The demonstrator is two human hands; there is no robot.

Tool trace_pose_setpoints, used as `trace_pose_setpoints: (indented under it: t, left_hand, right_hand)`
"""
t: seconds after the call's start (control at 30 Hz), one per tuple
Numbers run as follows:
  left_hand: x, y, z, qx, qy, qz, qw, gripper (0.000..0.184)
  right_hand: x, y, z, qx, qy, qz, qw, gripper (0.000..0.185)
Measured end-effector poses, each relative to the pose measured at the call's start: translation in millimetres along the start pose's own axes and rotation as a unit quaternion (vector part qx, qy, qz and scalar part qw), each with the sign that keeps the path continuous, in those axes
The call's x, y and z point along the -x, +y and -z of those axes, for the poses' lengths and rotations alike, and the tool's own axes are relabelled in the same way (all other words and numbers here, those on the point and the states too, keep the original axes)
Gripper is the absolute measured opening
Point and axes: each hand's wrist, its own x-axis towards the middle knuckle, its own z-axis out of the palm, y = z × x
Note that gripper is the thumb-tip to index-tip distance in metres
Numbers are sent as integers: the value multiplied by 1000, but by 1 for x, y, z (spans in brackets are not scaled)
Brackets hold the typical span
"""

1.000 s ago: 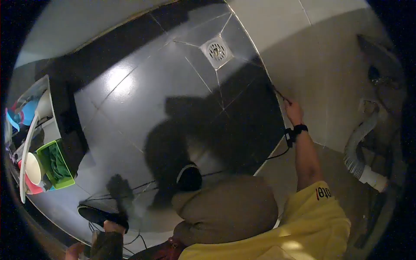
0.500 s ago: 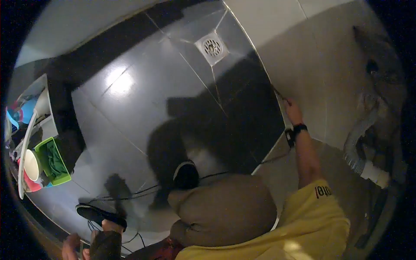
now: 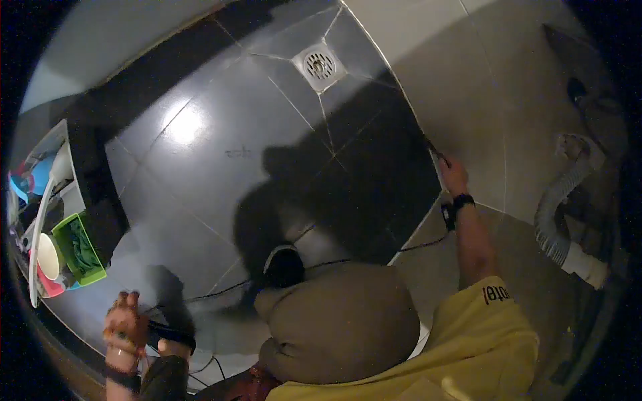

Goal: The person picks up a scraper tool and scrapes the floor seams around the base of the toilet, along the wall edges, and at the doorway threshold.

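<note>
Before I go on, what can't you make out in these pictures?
Thin dark stick: head view, tip lost against the dark floor, held end covered by the right hand.
Left hand: head view, too blurred to tell whether it grips anything.
Cord: head view, one stretch hidden by the shoe.
White cup: head view, left edge behind the pale handle.

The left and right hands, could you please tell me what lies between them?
The head view shows a black shoe, dark cable and tiled floor between left hand and right hand.
</note>
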Motion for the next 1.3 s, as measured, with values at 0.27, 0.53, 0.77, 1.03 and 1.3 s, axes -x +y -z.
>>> trace_pose_setpoints:
  t: [0.27,0.53,0.77,1.03,1.3]
  left_hand:
    - [-48,23,-134,-140,-30,-100,985,38]
    - [-55,23,-175,-110,-80,-20,991,20]
    - [-20,17,-152,-43,-110,-104,987,31]
    - [-48,-82,-132,-147,44,39,987,14]
    - [-51,-117,-94,23,125,40,991,10]
  right_hand:
    - [0,11,-3,100,-15,-60,993,33]
    - [-53,-15,-9,7,12,16,1000,33]
    - [-6,-7,22,91,-26,-36,995,35]
    - [-28,-17,-2,-20,-21,-8,1000,34]
    - [-47,-22,-8,59,-3,-77,995,35]
